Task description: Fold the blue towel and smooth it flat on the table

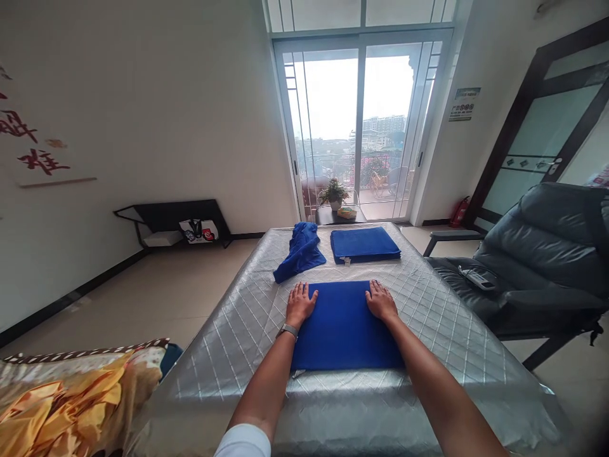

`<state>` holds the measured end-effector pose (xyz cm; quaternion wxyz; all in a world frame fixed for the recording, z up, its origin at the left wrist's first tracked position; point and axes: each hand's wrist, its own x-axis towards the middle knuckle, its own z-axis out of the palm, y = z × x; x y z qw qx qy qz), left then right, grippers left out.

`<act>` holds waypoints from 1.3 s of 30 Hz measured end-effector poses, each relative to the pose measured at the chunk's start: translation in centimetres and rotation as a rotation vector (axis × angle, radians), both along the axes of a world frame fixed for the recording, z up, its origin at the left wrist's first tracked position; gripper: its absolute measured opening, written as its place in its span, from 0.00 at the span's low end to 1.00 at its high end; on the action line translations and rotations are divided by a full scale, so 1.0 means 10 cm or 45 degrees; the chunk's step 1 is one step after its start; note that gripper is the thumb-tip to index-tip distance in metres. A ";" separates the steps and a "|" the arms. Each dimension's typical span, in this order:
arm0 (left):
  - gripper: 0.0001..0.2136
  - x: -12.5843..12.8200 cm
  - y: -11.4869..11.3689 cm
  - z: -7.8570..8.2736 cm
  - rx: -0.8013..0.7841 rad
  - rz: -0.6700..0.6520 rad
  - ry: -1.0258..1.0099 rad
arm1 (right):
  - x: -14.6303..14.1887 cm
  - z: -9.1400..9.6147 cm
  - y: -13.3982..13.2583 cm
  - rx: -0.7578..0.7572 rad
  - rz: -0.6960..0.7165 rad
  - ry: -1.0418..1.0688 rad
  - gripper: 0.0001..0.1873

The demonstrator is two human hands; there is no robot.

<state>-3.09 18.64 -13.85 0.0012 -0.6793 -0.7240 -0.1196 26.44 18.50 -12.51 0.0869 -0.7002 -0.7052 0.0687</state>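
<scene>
A flat rectangular blue cloth lies between the left hand and right hand, spread flat at its far corners, arms outstretched.

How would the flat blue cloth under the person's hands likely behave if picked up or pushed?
The flat blue cloth would probably droop, since the similar-looking crumpled blue cloth beyond it lies in soft folds. It looks thin, so likely light. It might slide if pushed: the silver cover beneath looks shiny.

Dark armchair, red fire extinguisher, potted plant
</scene>
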 end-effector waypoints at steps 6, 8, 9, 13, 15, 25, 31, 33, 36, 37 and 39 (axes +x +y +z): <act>0.33 0.01 -0.02 0.03 -0.002 -0.023 0.056 | 0.00 0.01 -0.01 0.007 0.007 0.018 0.34; 0.33 0.01 -0.02 0.03 -0.007 -0.017 0.064 | 0.00 0.01 -0.01 0.003 0.007 0.020 0.34; 0.33 0.01 -0.02 0.03 -0.007 -0.009 0.065 | 0.00 0.01 -0.01 0.002 0.007 0.022 0.34; 0.33 0.01 -0.02 0.03 -0.016 -0.005 0.064 | -0.01 0.02 -0.02 0.010 0.004 0.030 0.34; 0.33 0.00 -0.02 0.04 -0.030 -0.008 0.070 | -0.01 0.03 -0.03 0.012 0.006 0.032 0.34; 0.33 0.02 -0.03 0.05 -0.037 -0.011 0.111 | -0.01 0.04 -0.05 0.032 0.008 0.050 0.34; 0.32 0.02 -0.05 0.08 -0.032 -0.008 0.075 | 0.00 0.01 -0.04 0.034 0.019 0.044 0.34; 0.32 0.01 -0.04 0.08 -0.029 -0.004 0.056 | 0.00 0.00 -0.04 0.036 0.018 0.042 0.34; 0.33 0.00 -0.04 0.06 -0.013 -0.007 0.036 | -0.01 0.01 -0.04 0.026 0.021 0.053 0.35; 0.33 0.00 -0.03 0.06 -0.010 -0.008 0.034 | -0.01 0.01 -0.04 0.019 0.021 0.058 0.35; 0.33 0.00 -0.03 0.04 -0.014 -0.006 0.034 | -0.01 0.02 -0.03 0.006 0.017 0.061 0.35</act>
